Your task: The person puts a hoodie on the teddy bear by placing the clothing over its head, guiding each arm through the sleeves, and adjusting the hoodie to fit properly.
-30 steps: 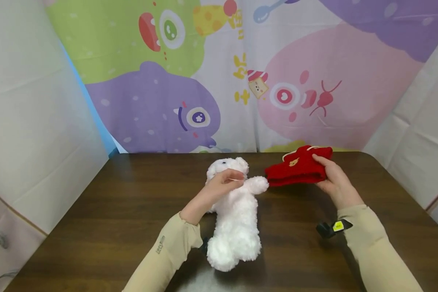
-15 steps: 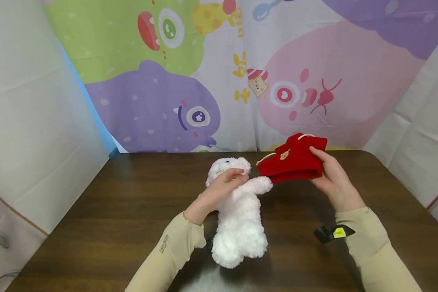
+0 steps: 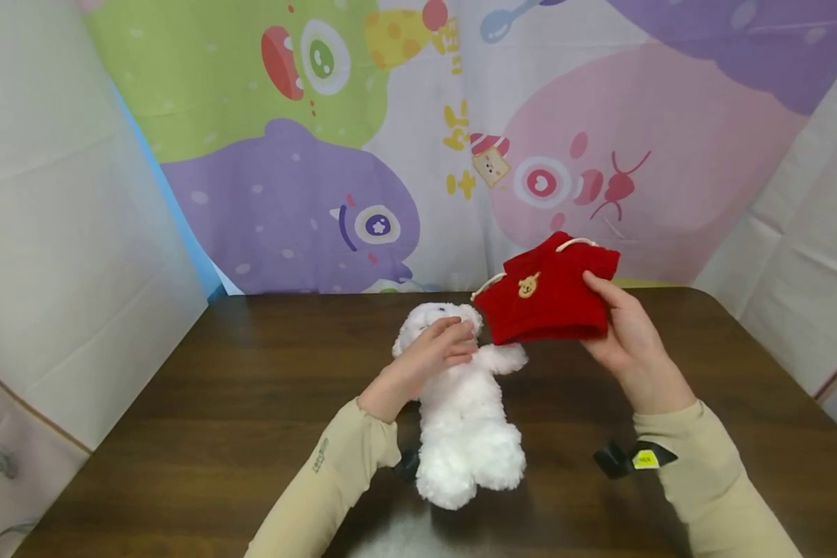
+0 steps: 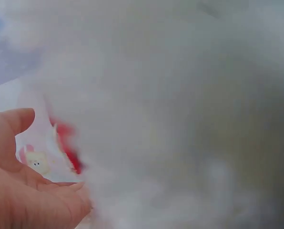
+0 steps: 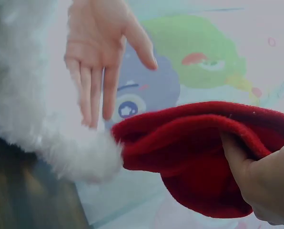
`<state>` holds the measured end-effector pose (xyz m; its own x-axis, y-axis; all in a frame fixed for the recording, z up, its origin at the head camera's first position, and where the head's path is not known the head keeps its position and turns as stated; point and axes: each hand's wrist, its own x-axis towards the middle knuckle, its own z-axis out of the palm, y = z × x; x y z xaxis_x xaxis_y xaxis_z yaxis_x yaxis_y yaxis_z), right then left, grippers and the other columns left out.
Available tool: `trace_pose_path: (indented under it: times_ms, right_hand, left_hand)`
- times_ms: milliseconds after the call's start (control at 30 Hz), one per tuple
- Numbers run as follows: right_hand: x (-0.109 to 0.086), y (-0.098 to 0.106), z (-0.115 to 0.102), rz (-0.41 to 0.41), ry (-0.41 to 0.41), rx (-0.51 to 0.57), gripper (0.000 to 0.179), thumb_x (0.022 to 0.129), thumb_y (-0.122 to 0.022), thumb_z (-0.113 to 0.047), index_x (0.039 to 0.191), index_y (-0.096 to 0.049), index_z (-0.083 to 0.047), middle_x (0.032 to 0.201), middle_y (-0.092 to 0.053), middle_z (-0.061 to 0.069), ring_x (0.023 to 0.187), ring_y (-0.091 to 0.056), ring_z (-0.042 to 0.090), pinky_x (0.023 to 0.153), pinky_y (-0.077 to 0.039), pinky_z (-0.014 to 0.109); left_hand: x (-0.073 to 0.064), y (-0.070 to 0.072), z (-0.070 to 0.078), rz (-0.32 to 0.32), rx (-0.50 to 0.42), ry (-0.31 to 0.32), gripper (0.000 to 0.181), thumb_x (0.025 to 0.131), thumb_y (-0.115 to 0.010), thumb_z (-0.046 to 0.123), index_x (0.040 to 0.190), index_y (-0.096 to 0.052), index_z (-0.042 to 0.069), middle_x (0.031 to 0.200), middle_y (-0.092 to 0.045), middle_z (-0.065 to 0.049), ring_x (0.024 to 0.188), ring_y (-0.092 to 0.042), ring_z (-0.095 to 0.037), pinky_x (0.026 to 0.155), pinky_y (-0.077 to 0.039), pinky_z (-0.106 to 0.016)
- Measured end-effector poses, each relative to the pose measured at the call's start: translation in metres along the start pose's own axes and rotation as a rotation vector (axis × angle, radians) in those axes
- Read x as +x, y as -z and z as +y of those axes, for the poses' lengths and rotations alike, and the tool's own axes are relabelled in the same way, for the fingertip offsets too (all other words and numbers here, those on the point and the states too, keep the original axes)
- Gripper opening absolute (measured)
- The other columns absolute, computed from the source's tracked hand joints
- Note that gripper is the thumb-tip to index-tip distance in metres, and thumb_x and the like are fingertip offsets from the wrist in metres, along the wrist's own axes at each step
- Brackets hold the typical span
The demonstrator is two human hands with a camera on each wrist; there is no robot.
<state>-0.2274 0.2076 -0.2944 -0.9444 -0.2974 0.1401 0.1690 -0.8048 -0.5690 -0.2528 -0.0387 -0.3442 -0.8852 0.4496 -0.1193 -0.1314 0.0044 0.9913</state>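
Observation:
A white fluffy stuffed animal (image 3: 463,411) is at the middle of the table, legs toward me, one arm sticking out to the right. My left hand (image 3: 428,360) overlaps its head and chest; in the right wrist view the left hand (image 5: 96,52) shows straight fingers beside the white fur (image 5: 80,152). To the right, my right hand (image 3: 631,341) holds a small red doll hoodie (image 3: 551,298) with a bear patch and cream cords, raised beside the toy's head. From the right wrist, the red hem (image 5: 199,138) gapes, with the thumb inside it. Blurred white fur (image 4: 180,119) fills most of the left wrist view.
The dark wooden table (image 3: 251,387) reaches back to a cartoon-printed curtain (image 3: 293,201). White panels (image 3: 70,201) stand at both sides. A grey patch (image 3: 404,535) lies at the near edge.
The hoodie has risen and moved left in my right hand, its front turning into view. The stuffed animal's lower body has swung right. My left hand's fingers have straightened.

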Motion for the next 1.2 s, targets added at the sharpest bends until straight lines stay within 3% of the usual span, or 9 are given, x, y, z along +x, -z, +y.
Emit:
trace_pose_path:
  times_ms: [267,433,567,800,1033,1200]
  right_hand:
    - [-0.005,-0.012,0.007,0.032,-0.028,-0.059,0.031,0.094,-0.046,-0.015,0.123,-0.034,-0.015,0.111,-0.054,0.003,0.098,-0.056,0.019,0.082,-0.051,0.034]
    - [-0.002,-0.013,0.012,0.046,-0.044,-0.11,0.032,0.094,-0.046,-0.017,0.122,-0.032,-0.014,0.107,-0.056,0.002,0.094,-0.058,0.017,0.08,-0.051,0.032]
    - [0.0,-0.009,0.015,0.067,-0.055,-0.123,0.025,0.095,-0.044,-0.017,0.118,-0.036,-0.012,0.102,-0.06,0.002,0.09,-0.061,0.016,0.078,-0.051,0.031]
    - [0.004,-0.002,0.02,0.056,-0.038,-0.254,0.022,0.096,-0.042,-0.019,0.117,-0.037,-0.013,0.097,-0.062,0.0,0.085,-0.063,0.014,0.074,-0.052,0.028]
    - [0.004,-0.001,0.026,0.105,-0.068,-0.39,0.031,0.095,-0.045,-0.024,0.124,-0.036,-0.02,0.101,-0.06,-0.003,0.085,-0.062,0.012,0.074,-0.053,0.028]
    - [0.006,-0.005,0.026,0.067,-0.052,-0.389,0.033,0.094,-0.046,-0.024,0.125,-0.034,-0.022,0.101,-0.059,-0.003,0.084,-0.063,0.011,0.072,-0.053,0.027]
  left_hand:
    - [0.013,-0.008,0.0,-0.058,-0.068,-0.046,0.045,0.096,-0.04,0.034,0.126,-0.044,0.002,0.115,-0.057,-0.008,0.097,-0.058,-0.012,0.092,-0.045,-0.03]
    - [0.013,-0.012,0.0,0.036,-0.118,-0.105,0.031,0.094,-0.048,0.028,0.112,-0.049,0.002,0.096,-0.059,-0.002,0.083,-0.059,-0.009,0.078,-0.049,-0.024]
    - [0.01,-0.012,0.001,0.079,-0.104,-0.116,0.03,0.092,-0.052,0.025,0.111,-0.052,0.001,0.098,-0.06,-0.003,0.082,-0.06,-0.011,0.075,-0.051,-0.025]
    - [0.004,-0.006,0.003,0.052,-0.184,-0.064,0.027,0.09,-0.054,0.014,0.114,-0.049,0.003,0.109,-0.056,-0.007,0.087,-0.06,-0.012,0.079,-0.051,-0.027]
    - [-0.008,0.004,0.012,0.024,-0.137,-0.075,0.03,0.092,-0.051,0.017,0.119,-0.047,0.007,0.115,-0.054,-0.008,0.088,-0.061,-0.013,0.078,-0.052,-0.029]
    - [-0.013,0.011,0.014,-0.008,-0.211,0.001,0.033,0.094,-0.048,0.024,0.122,-0.049,0.007,0.109,-0.057,-0.004,0.087,-0.06,-0.013,0.075,-0.051,-0.027]
